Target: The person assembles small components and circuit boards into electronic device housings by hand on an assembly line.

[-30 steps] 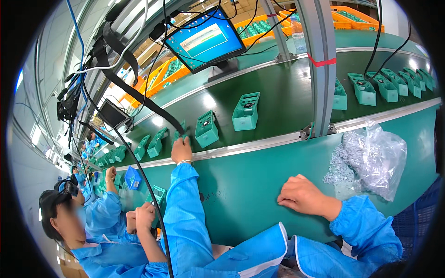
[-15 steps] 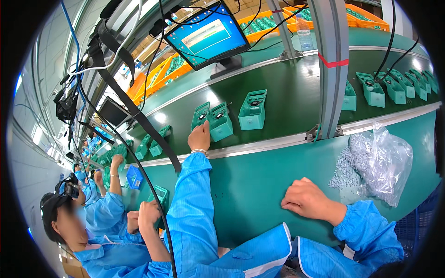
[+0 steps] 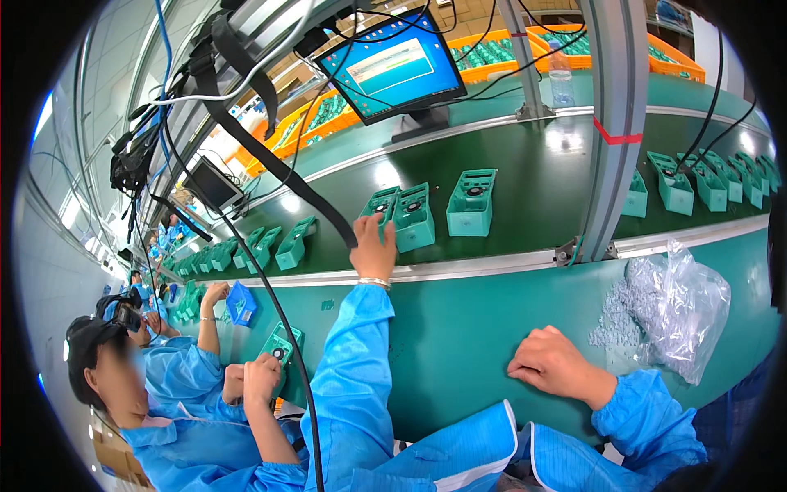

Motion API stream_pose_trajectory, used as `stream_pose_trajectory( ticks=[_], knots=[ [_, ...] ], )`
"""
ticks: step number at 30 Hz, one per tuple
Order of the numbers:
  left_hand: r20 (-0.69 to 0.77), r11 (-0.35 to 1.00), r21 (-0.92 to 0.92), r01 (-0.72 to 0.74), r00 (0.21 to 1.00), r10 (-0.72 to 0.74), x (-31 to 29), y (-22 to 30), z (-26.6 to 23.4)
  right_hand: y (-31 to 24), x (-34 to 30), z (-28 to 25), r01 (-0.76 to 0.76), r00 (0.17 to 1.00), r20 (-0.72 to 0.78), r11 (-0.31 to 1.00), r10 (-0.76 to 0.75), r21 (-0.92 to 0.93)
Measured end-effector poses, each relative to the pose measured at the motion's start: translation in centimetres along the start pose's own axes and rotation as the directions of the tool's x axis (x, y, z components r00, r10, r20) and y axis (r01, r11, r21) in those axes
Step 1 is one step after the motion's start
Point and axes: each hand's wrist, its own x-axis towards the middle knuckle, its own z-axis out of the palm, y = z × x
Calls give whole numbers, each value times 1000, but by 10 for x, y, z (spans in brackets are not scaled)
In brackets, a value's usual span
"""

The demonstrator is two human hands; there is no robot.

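While the right hand [image 3: 559, 366] rests loosely curled and empty on the near bench, the left hand [image 3: 375, 250] grips a teal plastic housing [image 3: 379, 207] on the far conveyor, seemingly light, rigid, best held by its sides.

left hand [image 3: 374, 250] stretched out gripping teal housing [image 3: 379, 209] on dark green conveyor belt [image 3: 525, 176], right hand [image 3: 551, 366] loosely curled on green worktop [image 3: 459, 328], clear plastic bag [image 3: 676, 307] beside it

left hand [image 3: 374, 248] fingertips hiding behind teal housing [image 3: 378, 207] at 12 o'clock | grip unclear | clear bag [image 3: 684, 303] contents blurring at 3 o'clock | right hand [image 3: 554, 366] palm facing down, unseen
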Motion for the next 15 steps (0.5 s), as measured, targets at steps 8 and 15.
stream_pose_trajectory(
  ticks=[8,15],
  knots=[
    [221,994,-59,-91,970,102,-21,63,9,2,-1,-2,-25,999,34,1000,26,-18],
    [316,994,-92,-66,944,92,-30,59,14,3,1,-2,-56,997,53,998,56,-4]
  ],
)
